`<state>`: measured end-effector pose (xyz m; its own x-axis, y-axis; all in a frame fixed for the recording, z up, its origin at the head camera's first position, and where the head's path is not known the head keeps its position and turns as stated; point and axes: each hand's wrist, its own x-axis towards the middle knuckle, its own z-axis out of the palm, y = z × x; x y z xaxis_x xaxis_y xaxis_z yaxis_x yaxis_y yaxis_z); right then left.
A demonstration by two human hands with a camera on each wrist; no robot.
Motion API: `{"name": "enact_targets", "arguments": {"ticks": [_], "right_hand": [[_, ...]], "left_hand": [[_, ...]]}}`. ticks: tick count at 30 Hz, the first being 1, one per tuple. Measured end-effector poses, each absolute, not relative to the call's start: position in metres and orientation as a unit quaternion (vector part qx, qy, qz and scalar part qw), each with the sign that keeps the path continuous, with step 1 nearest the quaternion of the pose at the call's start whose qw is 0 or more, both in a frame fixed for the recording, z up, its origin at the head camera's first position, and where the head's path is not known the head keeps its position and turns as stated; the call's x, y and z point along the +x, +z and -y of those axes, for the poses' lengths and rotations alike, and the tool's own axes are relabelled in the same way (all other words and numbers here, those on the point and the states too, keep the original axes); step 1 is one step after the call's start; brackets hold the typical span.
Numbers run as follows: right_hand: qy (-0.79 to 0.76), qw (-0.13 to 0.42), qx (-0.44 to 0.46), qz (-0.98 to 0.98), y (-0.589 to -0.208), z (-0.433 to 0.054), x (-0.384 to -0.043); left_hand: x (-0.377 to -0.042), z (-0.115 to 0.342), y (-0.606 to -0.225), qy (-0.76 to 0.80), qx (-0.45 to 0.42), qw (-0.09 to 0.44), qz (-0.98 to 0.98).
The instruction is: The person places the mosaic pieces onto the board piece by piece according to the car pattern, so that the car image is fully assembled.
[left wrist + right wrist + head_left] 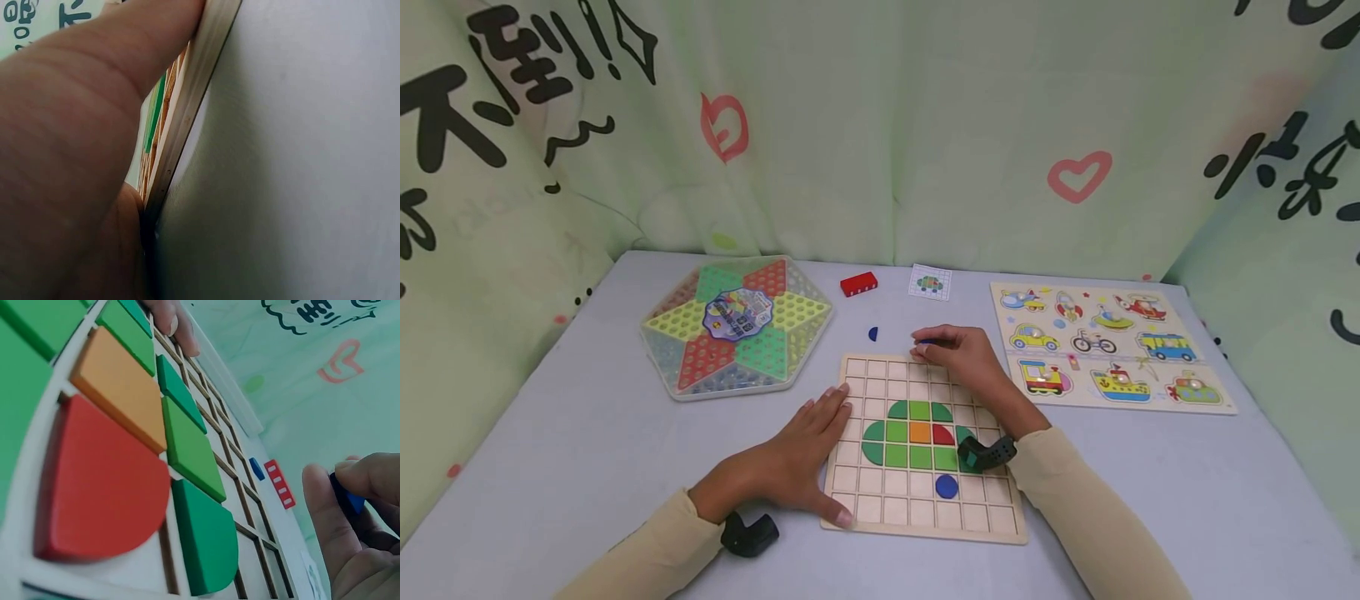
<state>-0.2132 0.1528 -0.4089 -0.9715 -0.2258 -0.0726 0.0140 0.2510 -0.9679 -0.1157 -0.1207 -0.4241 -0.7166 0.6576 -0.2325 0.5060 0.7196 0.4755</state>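
Observation:
My right hand pinches a small blue piece between thumb and fingertips, above the far edge of the wooden grid board. Along the board's left side rests my left hand, fingers extended and thumb at the near corner. Light and dark green pieces sit in the middle cells around an orange square and a red rounded piece. A blue disc lies nearer me on the grid. Beyond the board, a blue half-round piece is on the table. My right wrist partly covers the right-hand green pieces.
At the back are a red block with white marks and a small picture card printed with a grid design. A hexagonal star-patterned game box is at left, and a vehicle puzzle board at right. Printed curtains hang behind.

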Motion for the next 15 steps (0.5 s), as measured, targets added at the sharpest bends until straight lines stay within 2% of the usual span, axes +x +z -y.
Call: {"name": "enact_targets", "arguments": {"ticks": [9, 15], "right_hand": [[-0.562, 0.073, -0.081, -0.820, -0.4118, -0.1548, -0.2119], [-0.554, 0.090, -0.066, -0.825, -0.4116, -0.1568, -0.2113]], "left_hand": [[-0.1155, 0.1195, -0.4242, 0.190, 0.312, 0.201, -0.909], [-0.1158, 0.1194, -0.4247, 0.190, 0.313, 0.201, -0.908]]}}
